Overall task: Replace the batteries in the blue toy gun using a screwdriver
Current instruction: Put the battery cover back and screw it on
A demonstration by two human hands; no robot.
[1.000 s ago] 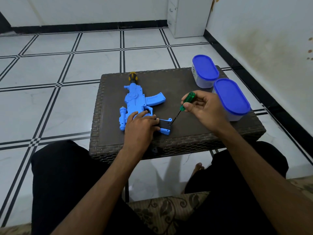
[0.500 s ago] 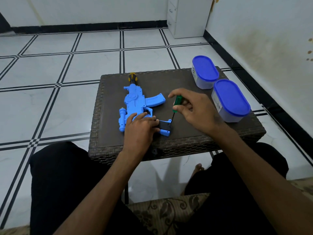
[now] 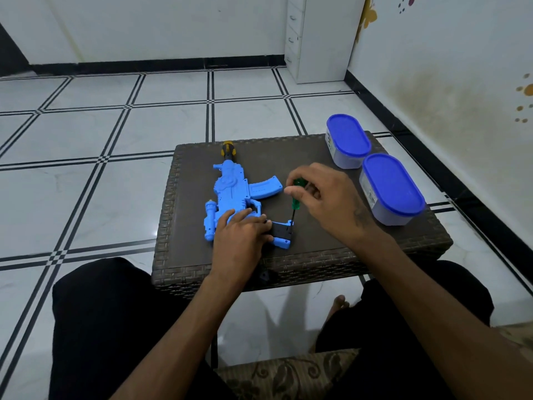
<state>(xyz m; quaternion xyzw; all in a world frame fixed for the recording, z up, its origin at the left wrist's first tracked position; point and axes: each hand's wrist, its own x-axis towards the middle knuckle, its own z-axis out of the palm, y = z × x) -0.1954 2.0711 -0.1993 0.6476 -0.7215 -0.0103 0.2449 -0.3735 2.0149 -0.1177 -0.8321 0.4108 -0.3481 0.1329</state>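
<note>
The gun (image 3: 230, 197) lies flat on the table (image 3: 317, 255), stock end nearest me, and I judge the task to be at its first stage: my left hand (image 3: 240, 238) presses the grip area down with straight fingers while my right hand (image 3: 323, 197) pinches the green screwdriver (image 3: 296, 197), held near upright with its tip at the black cover (image 3: 281, 230) on the stock. I see the cover in place and 0 batteries out, so unscrewing, swapping cells and refastening all remain. I cannot make out the screw head, my left hand hides part of the gun, and the 2 tubs (image 3: 392, 189) are lidded, so their contents are unknown.
</note>
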